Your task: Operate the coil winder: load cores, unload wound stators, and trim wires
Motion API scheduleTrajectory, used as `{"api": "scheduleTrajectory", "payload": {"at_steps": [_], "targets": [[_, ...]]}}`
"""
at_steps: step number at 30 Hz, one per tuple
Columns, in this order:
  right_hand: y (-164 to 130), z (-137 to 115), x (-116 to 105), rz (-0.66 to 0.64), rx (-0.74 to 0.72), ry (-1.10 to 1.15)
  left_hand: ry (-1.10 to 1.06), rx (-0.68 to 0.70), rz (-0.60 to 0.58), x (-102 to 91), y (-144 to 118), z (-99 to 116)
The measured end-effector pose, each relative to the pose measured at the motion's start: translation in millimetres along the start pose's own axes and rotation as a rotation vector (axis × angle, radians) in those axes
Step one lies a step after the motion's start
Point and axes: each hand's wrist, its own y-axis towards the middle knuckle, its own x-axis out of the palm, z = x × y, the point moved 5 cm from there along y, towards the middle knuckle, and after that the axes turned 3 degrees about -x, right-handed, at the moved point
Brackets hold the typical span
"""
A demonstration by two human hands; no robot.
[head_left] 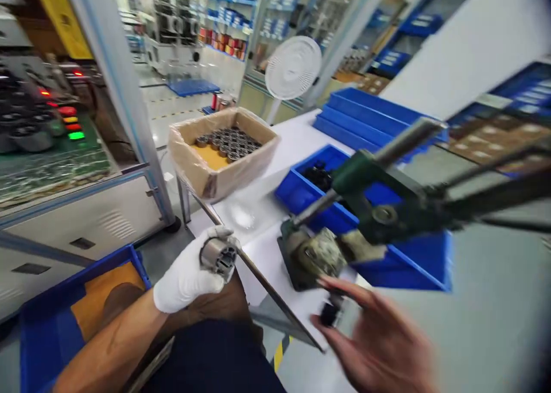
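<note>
My left hand, in a white glove, is closed around a ring-shaped metal part whose slotted inside faces right. It is held over my lap, by the table's front edge. My bare right hand, blurred by motion, pinches a small black part between thumb and fingers. Just beyond that hand stands a dark green lever press, with its base on the white table. Pale wrapping or cloth covers part of the press base.
A plastic-lined box of similar metal rings stands at the table's back left. Behind the press, a blue bin contains black parts. Stacked blue trays and a white fan are farther back. A blue crate lies low at left.
</note>
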Motion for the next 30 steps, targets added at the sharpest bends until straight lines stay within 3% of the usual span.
{"api": "scheduleTrajectory", "payload": {"at_steps": [4, 9, 14, 23, 30], "targets": [[20.4, -35.0, 63.4, -0.071, -0.345, 0.071, 0.238, 0.013, 0.096, 8.6, -13.8, 11.6], [35.9, -50.6, 101.9, -0.058, -0.465, 0.181, 0.323, 0.022, 0.193, 15.2, -43.3, 23.5], [30.0, -52.6, 100.3, -0.055, -0.501, 0.175, 0.328, 0.022, 0.189, 16.7, -50.7, 22.9], [27.1, -53.2, 91.0, -0.034, -0.573, -0.004, 0.411, -0.032, 0.141, 22.7, -40.0, 20.0], [26.6, -51.6, 97.8, -0.086, -0.655, -0.013, 0.608, 0.039, 0.232, 25.1, -42.2, 27.1]]}}
